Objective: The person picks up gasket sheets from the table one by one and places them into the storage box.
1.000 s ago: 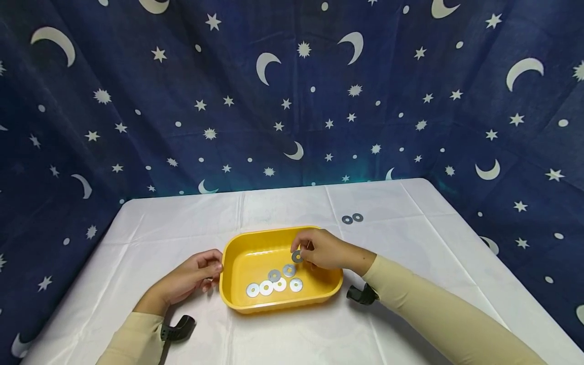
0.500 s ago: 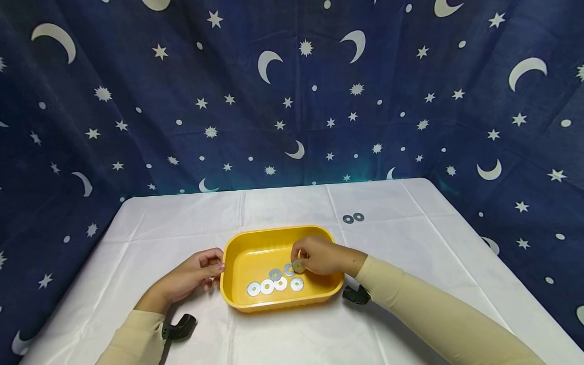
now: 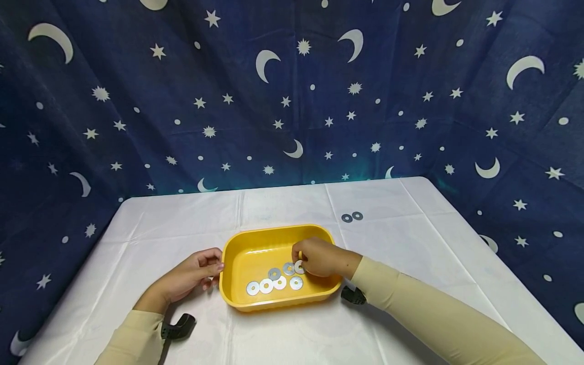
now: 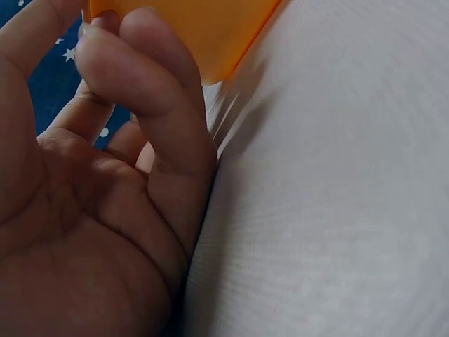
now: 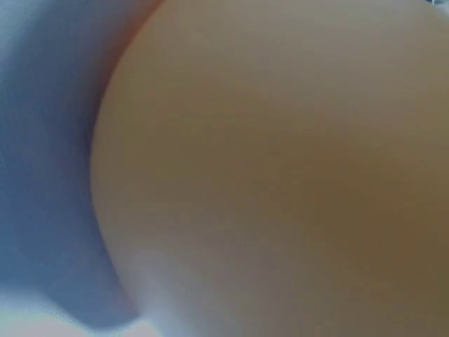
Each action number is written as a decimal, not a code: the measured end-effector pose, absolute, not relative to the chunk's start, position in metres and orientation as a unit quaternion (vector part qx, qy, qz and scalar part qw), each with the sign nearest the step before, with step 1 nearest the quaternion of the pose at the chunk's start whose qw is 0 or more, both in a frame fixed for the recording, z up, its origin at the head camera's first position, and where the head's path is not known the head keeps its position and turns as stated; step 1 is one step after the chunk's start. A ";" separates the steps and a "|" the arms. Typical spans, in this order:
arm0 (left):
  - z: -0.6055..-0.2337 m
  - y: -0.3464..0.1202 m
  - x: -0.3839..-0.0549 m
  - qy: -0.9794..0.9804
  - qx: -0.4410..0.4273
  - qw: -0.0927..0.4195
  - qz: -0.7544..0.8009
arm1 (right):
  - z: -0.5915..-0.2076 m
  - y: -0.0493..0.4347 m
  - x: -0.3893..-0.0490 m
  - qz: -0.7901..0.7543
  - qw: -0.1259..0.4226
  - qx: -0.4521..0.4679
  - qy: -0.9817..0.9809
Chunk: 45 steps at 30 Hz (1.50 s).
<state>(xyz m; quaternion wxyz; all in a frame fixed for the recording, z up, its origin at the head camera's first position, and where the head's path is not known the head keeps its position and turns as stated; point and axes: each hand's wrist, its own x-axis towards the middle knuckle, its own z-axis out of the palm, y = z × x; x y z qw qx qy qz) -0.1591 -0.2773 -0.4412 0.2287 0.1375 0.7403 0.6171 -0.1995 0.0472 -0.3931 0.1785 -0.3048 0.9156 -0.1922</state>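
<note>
A yellow tray (image 3: 278,306) stands on the white cloth, with several flat metal washers (image 3: 266,286) lying on its floor. My left hand (image 3: 187,274) holds the tray's left rim with thumb and curled fingers; the left wrist view shows the fingertips against the tray wall (image 4: 203,35). Inside the right half of the tray, my right hand (image 3: 321,257) pinches one washer (image 3: 299,267) low beside the others. That washer is partly covered by the fingers. In the right wrist view, a blurred surface fills most of the picture, and no fingers can be made out.
Two darker washers (image 3: 352,217) lie side by side on the white cloth (image 3: 392,238), behind and to the right of the tray. A dark blue curtain (image 3: 292,101) with moons and stars hangs around the table's back and sides.
My right hand has moved down and slightly toward me with the washer, bringing it to the row in the tray. The left hand has stayed at the rim.
</note>
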 end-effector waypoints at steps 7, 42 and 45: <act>-0.440 -0.278 -0.159 0.739 0.146 0.230 0.616 | -0.393 0.046 -0.197 -0.156 0.154 -0.307 0.926; -0.441 -0.276 -0.159 0.748 0.126 0.235 0.607 | -0.371 0.108 -0.228 -0.522 0.129 -0.147 0.830; -0.441 -0.276 -0.159 0.748 0.123 0.236 0.608 | -0.373 0.115 -0.235 -0.519 0.121 -0.134 0.835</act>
